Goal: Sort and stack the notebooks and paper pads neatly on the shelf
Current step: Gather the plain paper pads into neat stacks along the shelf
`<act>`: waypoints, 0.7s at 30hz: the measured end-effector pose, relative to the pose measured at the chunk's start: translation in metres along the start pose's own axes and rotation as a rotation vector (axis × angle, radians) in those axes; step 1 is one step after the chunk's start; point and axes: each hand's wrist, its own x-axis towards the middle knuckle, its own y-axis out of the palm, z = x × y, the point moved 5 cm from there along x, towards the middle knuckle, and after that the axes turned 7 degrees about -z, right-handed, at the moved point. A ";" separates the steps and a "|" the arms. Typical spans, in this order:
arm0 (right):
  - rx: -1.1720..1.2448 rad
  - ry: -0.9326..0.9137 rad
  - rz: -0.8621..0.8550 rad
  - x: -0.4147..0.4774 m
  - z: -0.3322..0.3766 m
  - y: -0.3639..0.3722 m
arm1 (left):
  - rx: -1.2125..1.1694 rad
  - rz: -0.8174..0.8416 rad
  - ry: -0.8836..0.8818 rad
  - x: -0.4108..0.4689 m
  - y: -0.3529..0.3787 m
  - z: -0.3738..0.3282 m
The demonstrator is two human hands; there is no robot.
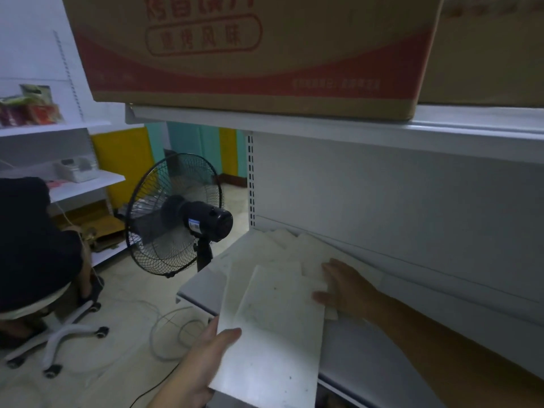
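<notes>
**Inspector:** Head view. State of the left hand (203,363)?

**Assistant:** It grips a white pad (273,348) by its near left corner, thumb on top and fingers beneath. The pad lies tilted over the front edge of the shelf (368,348), and its near end sticks out past that edge.

**Inspector:** Right hand (341,285)?

**Assistant:** Flat, fingers nearly straight. It rests on a loose pile (282,242) of white pads and holds nothing. The pile lies untidy at the left end of the shelf and runs back to its rear wall.

**Inspector:** Anything else noted?

**Assistant:** A carton (250,54) with red print stands on the board above the shelf. A black fan (173,213) stands on the floor just left of the shelf. Further left of the shelf a person (32,245) in dark clothes sits on a wheeled chair.
</notes>
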 end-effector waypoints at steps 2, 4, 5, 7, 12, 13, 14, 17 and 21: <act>-0.017 -0.085 -0.006 -0.007 -0.010 -0.004 | 0.008 -0.003 -0.003 0.002 -0.001 0.000; -0.035 -0.142 0.016 -0.016 -0.022 -0.007 | 0.007 -0.002 -0.010 0.003 -0.002 0.000; -0.028 -0.131 0.011 -0.018 -0.029 -0.008 | 0.004 -0.012 -0.019 0.004 -0.003 0.001; 0.024 -0.100 -0.061 -0.018 -0.041 -0.008 | -0.003 -0.028 -0.030 0.005 -0.004 0.001; -0.150 -0.183 -0.408 -0.030 -0.026 -0.039 | 0.050 0.053 -0.021 -0.001 0.002 -0.008; -0.138 -0.168 -0.540 -0.036 -0.018 -0.053 | 0.076 0.073 -0.015 -0.002 0.003 -0.011; -0.144 -0.129 -0.645 -0.040 -0.011 -0.067 | 0.101 0.084 -0.009 -0.002 0.004 -0.014; -0.096 -0.088 -0.889 -0.050 0.002 -0.108 | 0.141 0.096 -0.019 -0.003 0.005 -0.018; 0.289 -0.217 -1.038 -0.073 0.026 -0.144 | 0.134 0.124 -0.058 -0.002 0.009 -0.016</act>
